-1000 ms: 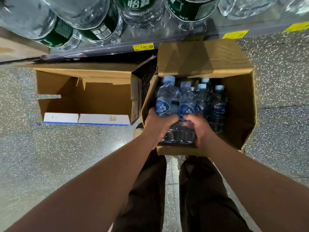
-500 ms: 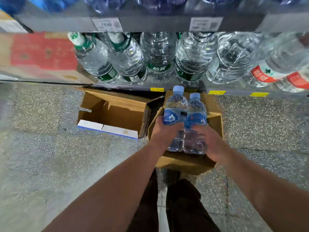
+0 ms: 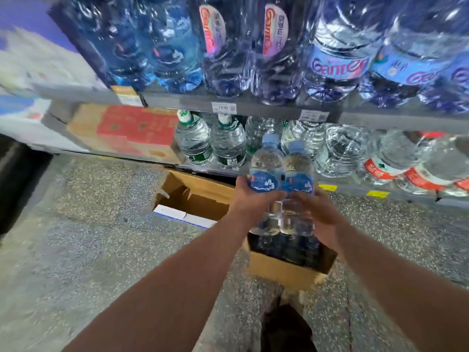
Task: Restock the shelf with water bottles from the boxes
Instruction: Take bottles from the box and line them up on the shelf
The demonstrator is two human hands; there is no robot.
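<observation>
Two small water bottles (image 3: 280, 184) with blue caps and blue labels held upright side by side, pressed together, raised above the open box (image 3: 286, 269) on the floor. Left hand (image 3: 250, 199) closed around the left bottle's lower half, fingers (image 3: 275, 196) wrapping just under its label. Right hand (image 3: 318, 212) closed on the right bottle from the right side, fingers (image 3: 300, 199) curled across the clear lower body. Both bottles clear of the box, in front of the lower shelf edge (image 3: 355, 189). The open box holds more dark bottles inside, count unclear. A second cardboard box (image 3: 193, 199) sits just left of it, flaps open, white strip along its near edge, looks hollow. Lower shelf behind: large clear bottles with green labels (image 3: 210, 146) to the left, large clear bottles with red labels (image 3: 396, 161) to the right, a brown-and-red carton (image 3: 127, 130) further left. Upper shelf: big blue-tinted bottles (image 3: 337, 54) with pink lettering, price tags (image 3: 224, 107) on the shelf rail. Yellow tags (image 3: 377, 193) on the lower rail. Speckled grey floor (image 3: 88, 237). Dark trouser leg (image 3: 286, 329) at bottom. Frame motion-blurred, label text not readable.
</observation>
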